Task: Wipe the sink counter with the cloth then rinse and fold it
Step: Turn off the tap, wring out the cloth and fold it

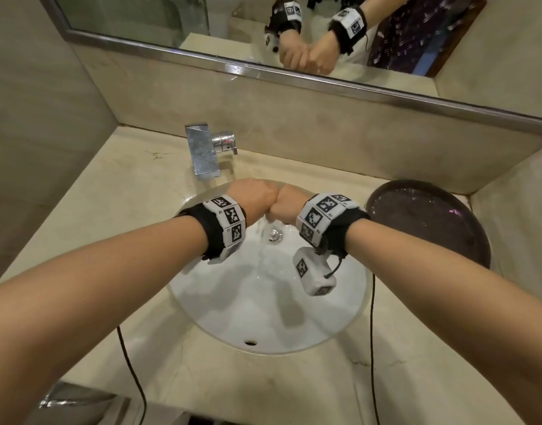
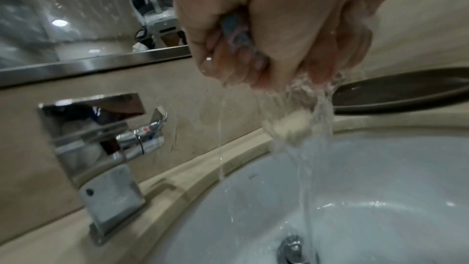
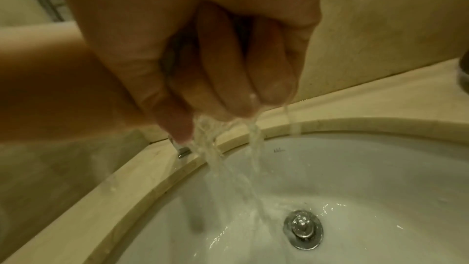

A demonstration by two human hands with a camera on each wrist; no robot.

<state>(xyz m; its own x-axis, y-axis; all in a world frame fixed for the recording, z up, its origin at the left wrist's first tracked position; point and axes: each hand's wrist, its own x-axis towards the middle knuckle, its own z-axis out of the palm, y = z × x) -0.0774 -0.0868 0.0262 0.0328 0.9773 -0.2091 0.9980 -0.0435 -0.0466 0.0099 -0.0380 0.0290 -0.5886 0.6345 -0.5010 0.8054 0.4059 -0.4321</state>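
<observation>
Both fists meet knuckle to knuckle over the white sink basin [image 1: 263, 302]. My left hand [image 1: 252, 197] and right hand [image 1: 289, 205] squeeze a wet cloth bunched up inside them. In the left wrist view a bluish-pink patch of the cloth [image 2: 238, 31] shows between the curled fingers of the left hand [image 2: 203, 7], and a pale end hangs below. Water streams from the fists towards the drain [image 1: 272, 236]. In the right wrist view the right hand [image 3: 215, 67] is a tight fist with water running off it; the cloth is hidden there.
A chrome faucet [image 1: 203, 154] stands on the beige marble counter [image 1: 125, 191] behind the basin on the left. A dark round tray [image 1: 426, 219], wet, lies at the right. A mirror [image 1: 141, 13] runs along the back wall. Black cables hang over the counter's front edge.
</observation>
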